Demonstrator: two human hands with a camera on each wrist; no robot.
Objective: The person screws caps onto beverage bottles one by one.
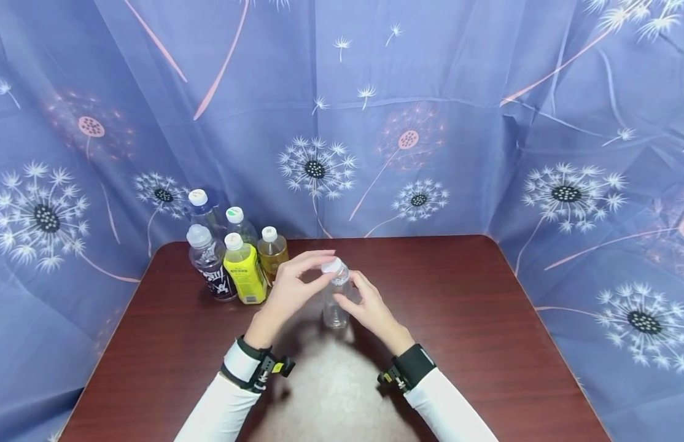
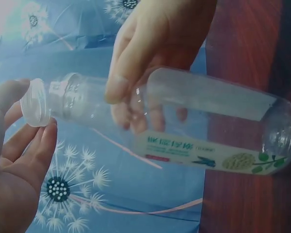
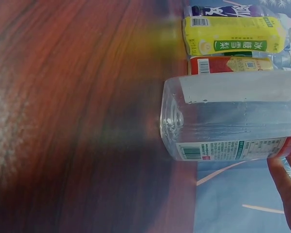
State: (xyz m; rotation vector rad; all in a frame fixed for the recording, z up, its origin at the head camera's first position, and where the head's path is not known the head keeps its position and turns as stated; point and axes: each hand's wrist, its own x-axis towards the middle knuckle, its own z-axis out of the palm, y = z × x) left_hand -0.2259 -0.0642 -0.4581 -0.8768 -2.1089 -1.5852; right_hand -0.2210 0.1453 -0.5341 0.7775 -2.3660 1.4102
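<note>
A clear plastic bottle (image 1: 336,314) with a printed label stands upright between my hands; whether its base touches the table cannot be told. My left hand (image 1: 291,287) pinches the white cap (image 2: 35,103) between thumb and fingers at the bottle's mouth. In the left wrist view the cap sits slightly tilted against the neck, and part of the neck shows below it. Around the upper body of the bottle, my right hand (image 1: 376,312) grips with thumb and fingers. No liquid shows through the clear wall (image 3: 223,119).
Several capped bottles stand close together at the table's back left, among them a yellow-labelled bottle (image 1: 245,273), a dark-labelled bottle (image 1: 212,264) and an amber bottle (image 1: 272,248). A blue dandelion-print curtain (image 1: 364,172) hangs behind the brown table (image 1: 458,307).
</note>
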